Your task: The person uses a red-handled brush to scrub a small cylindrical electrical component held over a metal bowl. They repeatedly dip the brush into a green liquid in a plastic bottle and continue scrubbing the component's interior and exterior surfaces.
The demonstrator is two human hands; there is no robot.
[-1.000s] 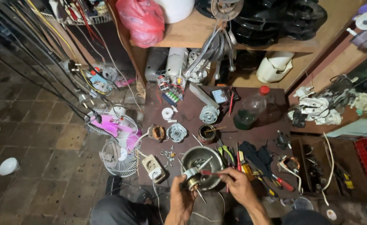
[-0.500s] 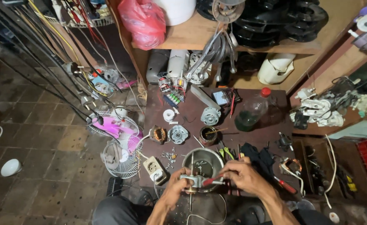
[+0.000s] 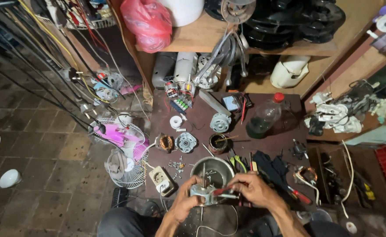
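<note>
Far left of the fingers, on the tiled floor: white bowl [image 3: 9, 177]. Nearer, still left: small fan with pink blades [image 3: 122, 136] in a wire cage, lying just beside the desk [image 3: 285, 140] edge. Just left of the left fingers, near desk corner: white power socket [image 3: 160, 179]. Above-left of them: copper-wound stator [image 3: 164, 142] and round silver motor cover [image 3: 185, 141], side by side, loose screws [image 3: 175, 165] between those and the fingers.

Left hand [image 3: 185, 202] curled around small fan motor [image 3: 203, 193], fingers pinching its metal body from the left side; shaft sticking up and down out of it. Motor held just off the near desk edge, right in front of the metal bowl [image 3: 212, 169], between both hands.

Right hand [image 3: 252, 189] fingers pressed together on a red-handled screwdriver [image 3: 222, 190], tip against the motor.

Right of the right fingers: black cloth [image 3: 269, 164], another red-handled tool [image 3: 300, 195] on desk. Up and right, well apart: plastic bottle with red cap [image 3: 265, 117], dark liquid inside, lying tilted.
</note>
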